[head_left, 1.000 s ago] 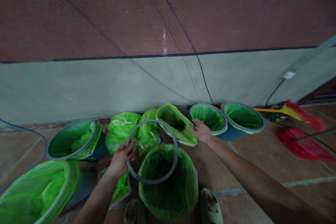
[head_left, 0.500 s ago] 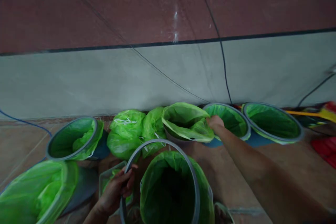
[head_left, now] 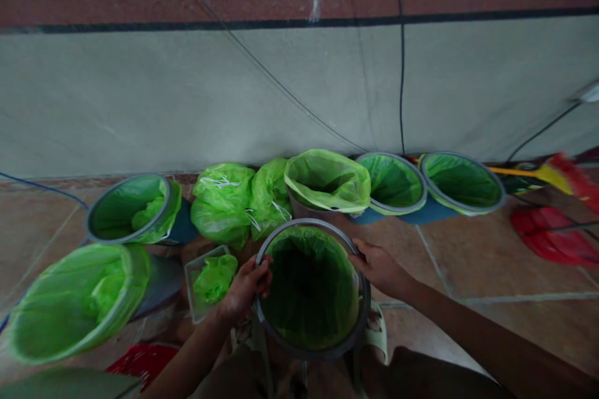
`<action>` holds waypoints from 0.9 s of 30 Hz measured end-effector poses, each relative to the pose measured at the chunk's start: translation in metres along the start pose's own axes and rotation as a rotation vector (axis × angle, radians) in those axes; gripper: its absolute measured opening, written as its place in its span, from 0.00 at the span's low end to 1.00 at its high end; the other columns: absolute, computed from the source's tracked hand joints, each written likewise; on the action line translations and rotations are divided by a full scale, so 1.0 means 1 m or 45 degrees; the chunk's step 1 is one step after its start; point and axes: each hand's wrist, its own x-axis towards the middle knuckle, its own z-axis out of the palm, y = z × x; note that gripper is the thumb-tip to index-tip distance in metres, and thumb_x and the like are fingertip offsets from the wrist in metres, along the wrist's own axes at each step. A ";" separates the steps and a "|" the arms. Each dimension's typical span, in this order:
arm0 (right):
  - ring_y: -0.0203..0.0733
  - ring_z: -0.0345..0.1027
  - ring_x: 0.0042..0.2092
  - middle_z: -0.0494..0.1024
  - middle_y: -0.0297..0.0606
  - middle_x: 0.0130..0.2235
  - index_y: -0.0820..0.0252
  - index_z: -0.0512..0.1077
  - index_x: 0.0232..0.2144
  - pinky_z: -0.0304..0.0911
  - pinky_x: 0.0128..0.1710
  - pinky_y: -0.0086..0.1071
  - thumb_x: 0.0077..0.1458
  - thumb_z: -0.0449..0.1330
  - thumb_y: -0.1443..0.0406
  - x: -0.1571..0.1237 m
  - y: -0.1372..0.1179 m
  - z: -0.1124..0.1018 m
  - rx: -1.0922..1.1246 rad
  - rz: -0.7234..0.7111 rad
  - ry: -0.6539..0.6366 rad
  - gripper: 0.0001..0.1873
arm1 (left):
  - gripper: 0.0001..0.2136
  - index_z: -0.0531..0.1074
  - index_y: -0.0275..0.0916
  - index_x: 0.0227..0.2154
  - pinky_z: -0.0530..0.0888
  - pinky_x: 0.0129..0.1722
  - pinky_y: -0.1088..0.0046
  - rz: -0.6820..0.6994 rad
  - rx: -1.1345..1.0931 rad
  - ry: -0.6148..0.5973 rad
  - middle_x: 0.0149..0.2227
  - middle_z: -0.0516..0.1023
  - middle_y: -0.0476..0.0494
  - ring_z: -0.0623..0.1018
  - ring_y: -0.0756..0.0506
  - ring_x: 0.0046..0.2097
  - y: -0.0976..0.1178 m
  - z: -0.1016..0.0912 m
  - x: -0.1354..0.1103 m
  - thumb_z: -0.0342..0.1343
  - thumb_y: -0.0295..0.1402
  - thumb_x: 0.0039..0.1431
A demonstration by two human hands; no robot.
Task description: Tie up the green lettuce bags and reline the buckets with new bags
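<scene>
Right before me stands a trash bin lined with a green bag, and a grey rim ring lies around its mouth. My left hand is closed on the ring's left side, thumb and fingers around it. At the opposite side, my right hand also grips the ring, its fingertips partly hidden by the rim. Behind the bin, another bin has a green bag folded loosely over its mouth, with no grey ring showing. To the left sits a clear plastic box holding a crumpled green bag.
Tied green bags lean by the wall. Ringed, lined bins stand at the right and left; a larger lined bin is near left. A red dustpan lies right. My feet in pale sandals flank the bin.
My right hand has left the loosely lined bin at the back and come to the ring's right side. The ring, raised and tilted before, now lies level around the near bin's mouth.
</scene>
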 end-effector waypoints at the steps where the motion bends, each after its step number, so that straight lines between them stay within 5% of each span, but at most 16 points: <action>1: 0.41 0.71 0.36 0.78 0.39 0.34 0.59 0.68 0.41 0.60 0.36 0.30 0.59 0.49 0.62 0.000 0.004 0.003 -0.021 0.024 -0.002 0.12 | 0.15 0.68 0.40 0.39 0.64 0.21 0.78 0.036 0.142 0.016 0.23 0.69 0.53 0.63 0.54 0.19 0.000 0.000 -0.003 0.52 0.46 0.58; 4: 0.41 0.72 0.38 0.78 0.41 0.36 0.60 0.70 0.39 0.60 0.37 0.29 0.59 0.49 0.65 0.006 0.011 0.010 -0.133 0.057 -0.038 0.11 | 0.13 0.71 0.40 0.38 0.71 0.34 0.73 0.224 0.632 0.163 0.33 0.77 0.46 0.76 0.47 0.33 0.001 -0.005 -0.006 0.49 0.42 0.60; 7: 0.43 0.72 0.42 0.79 0.45 0.40 0.62 0.71 0.40 0.59 0.41 0.30 0.61 0.49 0.66 0.014 0.006 0.019 -0.278 0.054 -0.028 0.12 | 0.10 0.73 0.40 0.40 0.70 0.46 0.71 0.344 0.978 0.358 0.42 0.79 0.42 0.78 0.44 0.45 0.002 -0.011 -0.003 0.49 0.35 0.60; 13: 0.45 0.75 0.40 0.79 0.49 0.41 0.65 0.69 0.47 0.60 0.39 0.32 0.63 0.46 0.65 0.028 -0.013 0.024 -0.461 0.118 -0.006 0.16 | 0.12 0.74 0.38 0.44 0.69 0.52 0.69 0.389 1.203 0.556 0.46 0.79 0.39 0.77 0.44 0.48 0.010 -0.014 0.012 0.47 0.32 0.62; 27: 0.47 0.73 0.45 0.76 0.49 0.46 0.66 0.69 0.45 0.61 0.42 0.34 0.64 0.46 0.64 0.016 -0.001 0.040 -0.561 0.087 -0.099 0.16 | 0.12 0.73 0.37 0.43 0.69 0.44 0.71 0.327 1.431 0.430 0.44 0.79 0.39 0.78 0.44 0.43 -0.025 -0.022 0.009 0.46 0.33 0.65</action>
